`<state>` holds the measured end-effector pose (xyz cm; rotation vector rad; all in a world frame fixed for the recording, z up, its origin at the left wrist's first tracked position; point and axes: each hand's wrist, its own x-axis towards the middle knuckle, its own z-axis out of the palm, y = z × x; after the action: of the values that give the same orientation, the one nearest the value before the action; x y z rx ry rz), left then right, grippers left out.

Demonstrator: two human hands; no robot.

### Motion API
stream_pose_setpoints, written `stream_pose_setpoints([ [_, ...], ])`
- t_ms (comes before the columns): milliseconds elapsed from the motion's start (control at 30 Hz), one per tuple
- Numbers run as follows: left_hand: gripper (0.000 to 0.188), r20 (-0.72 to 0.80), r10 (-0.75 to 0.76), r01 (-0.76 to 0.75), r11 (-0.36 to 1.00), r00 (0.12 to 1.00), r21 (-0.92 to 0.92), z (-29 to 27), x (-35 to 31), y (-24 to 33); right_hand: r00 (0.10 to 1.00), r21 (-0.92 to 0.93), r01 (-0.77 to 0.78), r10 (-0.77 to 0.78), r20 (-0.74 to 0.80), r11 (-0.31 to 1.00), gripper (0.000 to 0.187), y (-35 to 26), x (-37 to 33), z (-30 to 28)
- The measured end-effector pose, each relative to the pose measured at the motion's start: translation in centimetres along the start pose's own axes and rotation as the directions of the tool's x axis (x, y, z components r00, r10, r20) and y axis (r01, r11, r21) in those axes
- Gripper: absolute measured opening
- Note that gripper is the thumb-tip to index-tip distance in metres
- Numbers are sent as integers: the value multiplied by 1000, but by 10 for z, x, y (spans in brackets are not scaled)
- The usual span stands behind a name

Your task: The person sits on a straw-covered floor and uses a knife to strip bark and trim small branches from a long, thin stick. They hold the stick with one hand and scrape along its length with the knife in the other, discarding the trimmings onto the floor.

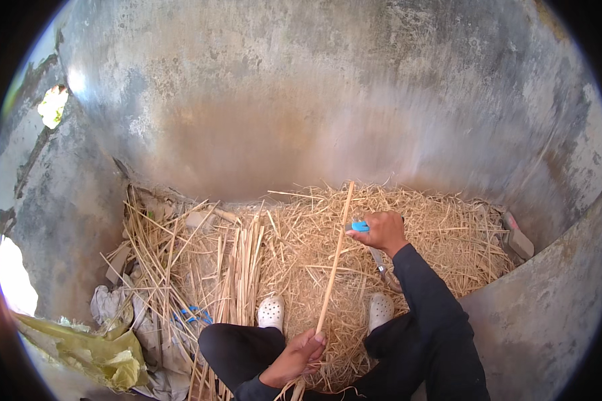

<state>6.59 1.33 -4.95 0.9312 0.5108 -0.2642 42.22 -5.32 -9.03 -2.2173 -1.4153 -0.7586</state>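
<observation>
My left hand [299,357] is low in the middle, closed around the lower part of a long, thin bamboo strip [332,274]. The strip slants up and slightly right, away from me. My right hand [385,230] is closed on a small blue cutter [359,226], whose dark tip sits at the strip's upper part. I cannot tell whether the tip touches it. Below my right hand, a knife [382,266] with a metal blade and a brownish handle lies near my right shoe, partly hidden by my sleeve.
Shavings [441,247] cover the floor around my pale clogs [271,312]. Several cut strips [245,267] lie left of my feet, beside a looser pile [160,260]. Farther left are a yellowish sheet [90,351] and grey cloth [110,304]. A concrete wall [301,100] rises ahead; a brick [520,244] lies right.
</observation>
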Motion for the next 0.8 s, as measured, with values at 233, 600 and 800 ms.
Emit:
stream_pose_setpoints([
  [233,25,-10,-14,13,995,1000,-99,3,-11,-11,997,-17,82,-82,7,996,72,4,-9,14],
  [600,23,-126,94,-127,950,988,-285,-17,-52,-23,735,246,-670,672,93,700,71,86,-29,-1],
  [800,23,-117,154,-173,969,981,-175,12,-37,15,979,411,-6,-79,190,912,59,-63,-1,-56],
])
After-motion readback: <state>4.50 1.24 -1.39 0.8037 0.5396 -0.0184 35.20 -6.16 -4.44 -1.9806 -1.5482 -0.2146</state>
